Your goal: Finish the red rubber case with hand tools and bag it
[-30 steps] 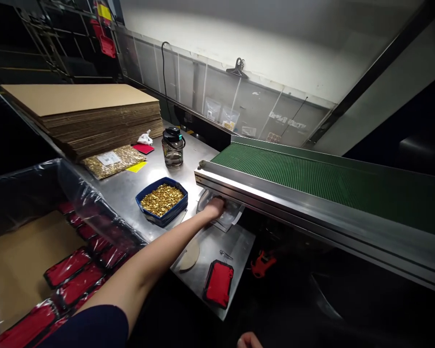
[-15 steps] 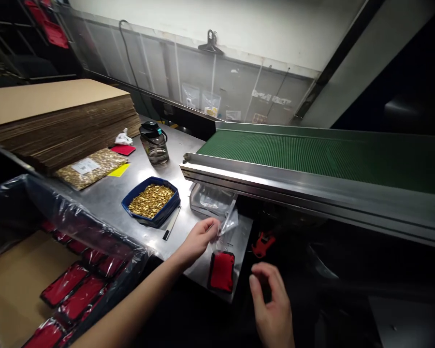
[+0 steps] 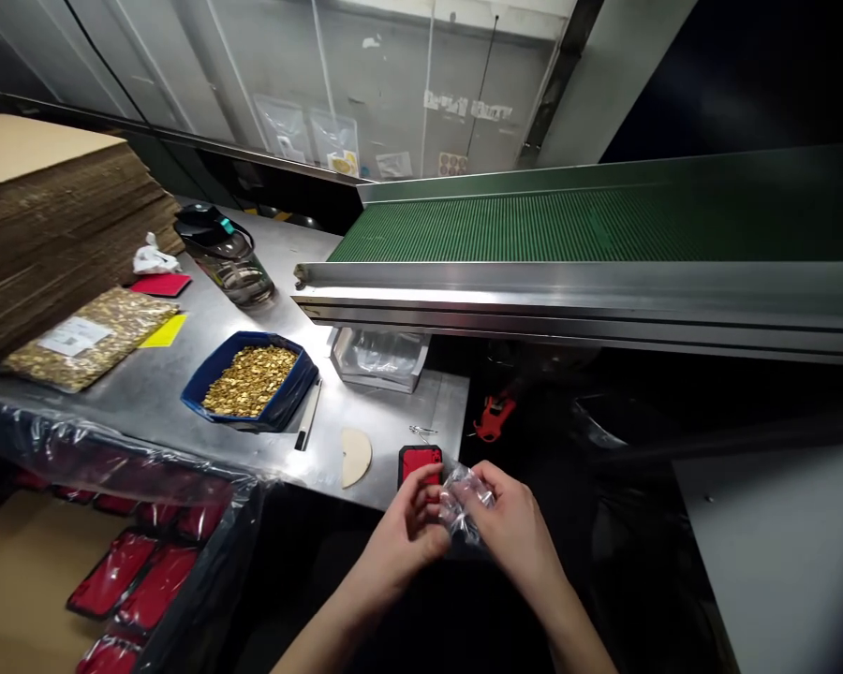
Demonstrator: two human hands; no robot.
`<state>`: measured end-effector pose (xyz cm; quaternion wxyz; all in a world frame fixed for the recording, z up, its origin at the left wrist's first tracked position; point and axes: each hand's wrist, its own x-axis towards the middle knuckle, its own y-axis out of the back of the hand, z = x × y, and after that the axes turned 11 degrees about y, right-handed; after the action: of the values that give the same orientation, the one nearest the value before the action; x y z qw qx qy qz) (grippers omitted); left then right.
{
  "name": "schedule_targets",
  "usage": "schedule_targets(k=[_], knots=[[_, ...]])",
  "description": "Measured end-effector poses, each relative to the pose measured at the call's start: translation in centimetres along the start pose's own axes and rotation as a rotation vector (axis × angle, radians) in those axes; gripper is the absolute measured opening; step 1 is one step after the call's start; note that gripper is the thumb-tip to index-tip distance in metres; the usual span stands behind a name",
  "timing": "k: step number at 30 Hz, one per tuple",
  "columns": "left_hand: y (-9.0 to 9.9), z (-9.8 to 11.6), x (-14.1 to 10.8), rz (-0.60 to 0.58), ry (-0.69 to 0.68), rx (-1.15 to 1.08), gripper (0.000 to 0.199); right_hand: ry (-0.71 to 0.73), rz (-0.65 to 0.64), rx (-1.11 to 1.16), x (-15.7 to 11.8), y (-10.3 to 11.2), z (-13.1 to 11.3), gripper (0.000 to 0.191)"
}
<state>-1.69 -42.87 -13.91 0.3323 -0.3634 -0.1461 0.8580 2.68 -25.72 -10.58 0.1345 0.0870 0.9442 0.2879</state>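
A crumpled clear plastic bag is pinched in my right hand, above the table's front corner. My left hand is at the bag's left side, its fingers loosely curled and thumb apart; whether they touch the bag I cannot tell. Just behind my left fingers lies a flat red item with a black border, partly covered by them. Beyond it are a small thin metal piece and a clear tray holding plastic bags. A beige half-round piece lies further left.
A blue bin of gold-coloured pieces stands beside a cutter-like tool. Behind are a bottle and stacked cardboard. A lined box holds bagged red items at lower left. The green conveyor runs right.
The plastic bag has passed from my left hand to my right, and it is now crumpled. Both hands have come together near the red item. The view has shifted, and the half-round piece now shows.
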Motion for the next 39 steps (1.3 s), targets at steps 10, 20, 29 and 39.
schedule_targets(k=[10,20,29,39], knots=[[-1.2,-2.2,0.8,0.253,-0.06,0.326,0.031,-0.117,-0.048,0.016,-1.9,2.1,1.4,0.032],[-0.6,-2.7,0.3,0.006,0.037,0.038,0.061,-0.212,-0.064,0.316,-3.2,1.7,3.9,0.049],[-2.0,-4.1,1.0,0.104,0.064,-0.001,0.032,-0.237,-0.133,0.62,-3.6,1.1,3.9,0.049],[-0.3,-3.1,-0.3,0.057,0.244,-0.055,0.039,-0.154,-0.141,0.342,-3.4,4.3,5.8,0.045]])
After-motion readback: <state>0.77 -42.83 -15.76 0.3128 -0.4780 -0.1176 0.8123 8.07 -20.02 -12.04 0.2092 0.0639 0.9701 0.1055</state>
